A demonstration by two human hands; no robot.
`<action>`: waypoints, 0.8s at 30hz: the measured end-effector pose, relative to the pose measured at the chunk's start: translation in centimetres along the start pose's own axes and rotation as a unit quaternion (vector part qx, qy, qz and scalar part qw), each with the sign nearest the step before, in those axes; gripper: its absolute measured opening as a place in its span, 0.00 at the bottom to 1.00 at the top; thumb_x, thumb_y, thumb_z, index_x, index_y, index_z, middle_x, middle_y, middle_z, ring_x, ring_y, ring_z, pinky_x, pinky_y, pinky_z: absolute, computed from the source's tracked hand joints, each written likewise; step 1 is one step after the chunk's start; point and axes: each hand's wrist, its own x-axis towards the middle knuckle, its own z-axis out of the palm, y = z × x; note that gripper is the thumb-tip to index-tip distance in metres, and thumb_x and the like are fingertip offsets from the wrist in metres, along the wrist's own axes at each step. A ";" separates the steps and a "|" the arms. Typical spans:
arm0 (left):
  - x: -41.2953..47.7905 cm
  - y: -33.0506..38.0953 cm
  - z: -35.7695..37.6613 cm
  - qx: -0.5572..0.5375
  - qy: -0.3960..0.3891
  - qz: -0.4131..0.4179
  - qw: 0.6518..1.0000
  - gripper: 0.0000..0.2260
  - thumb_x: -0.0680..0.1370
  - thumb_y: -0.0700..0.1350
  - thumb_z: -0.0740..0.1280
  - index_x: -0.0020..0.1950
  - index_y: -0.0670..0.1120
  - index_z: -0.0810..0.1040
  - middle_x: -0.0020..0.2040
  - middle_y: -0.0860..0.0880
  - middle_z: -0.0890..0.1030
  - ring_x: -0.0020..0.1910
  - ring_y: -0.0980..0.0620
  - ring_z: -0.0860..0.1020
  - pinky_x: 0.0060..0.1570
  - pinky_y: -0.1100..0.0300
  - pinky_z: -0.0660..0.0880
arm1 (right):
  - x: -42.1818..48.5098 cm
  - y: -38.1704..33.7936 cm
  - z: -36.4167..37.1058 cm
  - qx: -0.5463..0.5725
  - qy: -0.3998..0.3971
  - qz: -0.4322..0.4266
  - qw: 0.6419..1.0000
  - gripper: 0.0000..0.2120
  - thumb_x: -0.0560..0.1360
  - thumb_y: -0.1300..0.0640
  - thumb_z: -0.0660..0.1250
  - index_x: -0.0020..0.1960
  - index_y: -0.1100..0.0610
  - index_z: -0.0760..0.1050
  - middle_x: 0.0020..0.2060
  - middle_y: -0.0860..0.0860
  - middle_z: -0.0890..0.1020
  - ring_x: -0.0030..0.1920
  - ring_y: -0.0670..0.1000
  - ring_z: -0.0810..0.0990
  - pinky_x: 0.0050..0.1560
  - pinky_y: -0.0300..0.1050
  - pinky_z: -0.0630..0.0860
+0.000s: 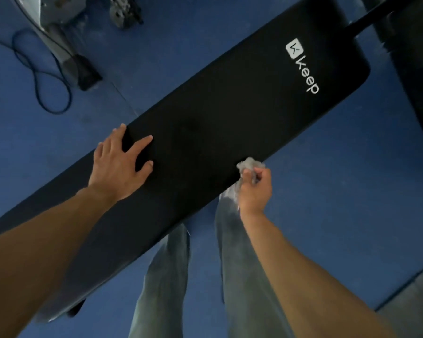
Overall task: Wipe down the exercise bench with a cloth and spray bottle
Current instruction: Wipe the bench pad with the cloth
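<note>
Forearms (47,252) fill the bottom of the shot, both reaching out to the exercise bench (217,113), with grey trouser legs (164,276) standing just on the near side of it. Left hand (119,164) lies flat on the pad about halfway along, toward the far long edge. Its fingers (142,142) are straight and spread apart and hold nothing, so it looks like it's just bracing. Right hand (255,191) is at the near long edge of the bench, fingers curled tight round a crumpled grey cloth (249,164), and the wad touches the pad's rim right there. No spray bottle anywhere in shot.

Handling-wise, my guess: the cloth is light, soft and floppy, so bunching it in the fist like that works, or flattening it under the palm for the wide top. The bench looks heavy and stiff underneath, with a smooth, slightly squishy black cover that's probably a bit slick once wet. Leaning on it should be fine. If it had to be shifted, I'd grab the long edges.

Long axis runs diagonally, from lower left by the left forearm up to upper right, where the white keep logo (303,67) marks the far end. Blue floor (327,191) shows on both sides of the bench, and a dark cable (42,76) loops well off its far side.
</note>
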 end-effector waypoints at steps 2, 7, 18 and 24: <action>-0.5 -0.5 0.3 -0.012 -0.005 -0.036 0.999 0.30 0.80 0.60 0.63 0.81 0.61 0.58 0.82 0.37 0.51 0.81 0.34 0.51 0.77 0.32 0.52 | 1.3 -0.3 -0.3 -0.020 0.003 0.018 1.000 0.12 0.79 0.56 0.69 0.42 0.43 0.71 0.41 0.44 0.79 0.44 0.48 0.81 0.48 0.49 0.79; -1.0 -0.6 1.0 0.000 -0.013 -0.062 0.998 0.32 0.80 0.65 0.60 0.81 0.65 0.53 0.83 0.37 0.48 0.82 0.34 0.48 0.77 0.30 0.50 | -2.0 1.6 1.5 0.008 0.034 0.052 0.998 0.03 0.81 0.56 0.67 0.52 0.55 0.75 0.45 0.48 0.80 0.46 0.47 0.78 0.50 0.44 0.76; -0.3 -0.1 0.4 -0.046 -0.021 -0.102 0.994 0.27 0.80 0.65 0.61 0.79 0.65 0.61 0.83 0.39 0.52 0.81 0.36 0.53 0.78 0.35 0.49 | -2.9 1.3 2.7 0.096 0.077 0.084 0.989 0.05 0.80 0.60 0.67 0.48 0.51 0.74 0.48 0.48 0.82 0.48 0.45 0.80 0.49 0.37 0.76; -0.3 -1.3 0.2 -0.006 -0.028 -0.070 0.997 0.27 0.80 0.67 0.58 0.79 0.68 0.58 0.82 0.41 0.55 0.80 0.37 0.55 0.77 0.35 0.55 | -10.2 4.4 4.7 0.053 0.006 0.043 0.998 0.03 0.81 0.57 0.67 0.53 0.56 0.76 0.49 0.51 0.82 0.48 0.48 0.80 0.48 0.34 0.76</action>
